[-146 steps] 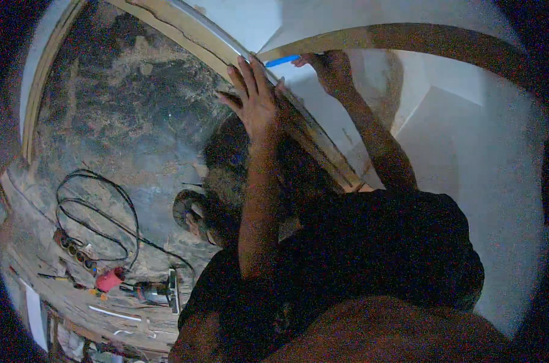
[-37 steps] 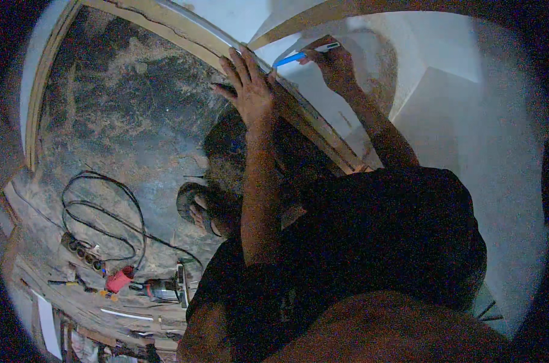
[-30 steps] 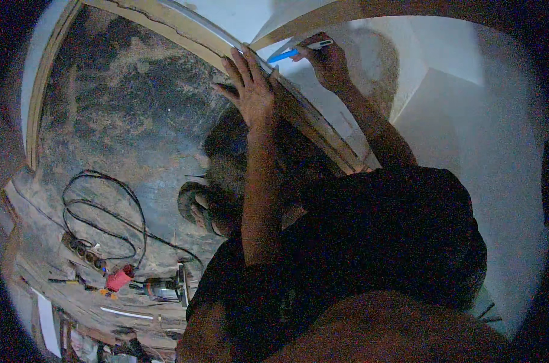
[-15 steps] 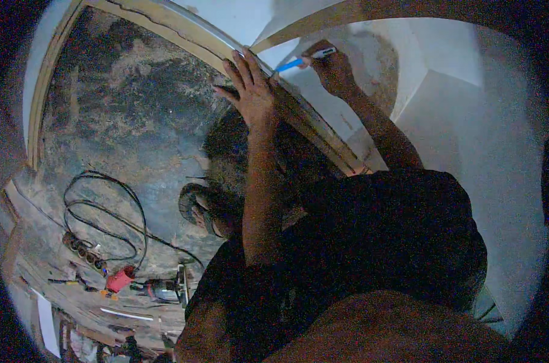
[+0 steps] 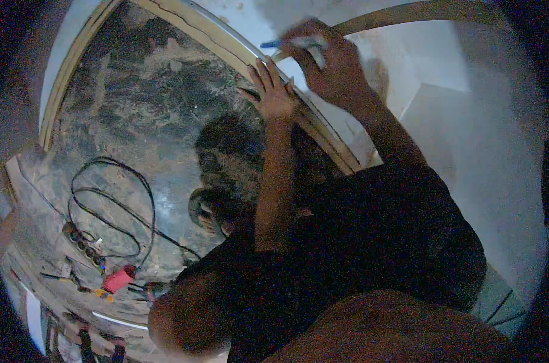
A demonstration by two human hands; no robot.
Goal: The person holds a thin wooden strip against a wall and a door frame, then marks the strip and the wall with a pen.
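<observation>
My left hand (image 5: 277, 97) lies with its fingers spread over a long beige wooden strip (image 5: 223, 51) that has a thin silvery edge. In my right hand (image 5: 335, 66), just beyond and to the right of the left one, is a slim blue-and-white pen (image 5: 270, 44). Its blue end points left across the strip's silvery edge; I cannot tell whether it touches. Fingers hide the rest of the pen, and motion blurs them slightly. To the right of the strip is a pale surface (image 5: 401, 54) with brownish stains.
A black cable (image 5: 150, 199) lies looped on the worn, dusty floor (image 5: 135, 97). Nearby are a power strip (image 5: 81, 242) and a red object (image 5: 118, 278). A curved brown band (image 5: 395, 15) crosses at the upper right, and a pale wall (image 5: 498, 157) stands on the right.
My right hand has moved up and left with the pen, appearing larger and more bent over. The left hand stays on the strip; the whole view has shifted a little.
</observation>
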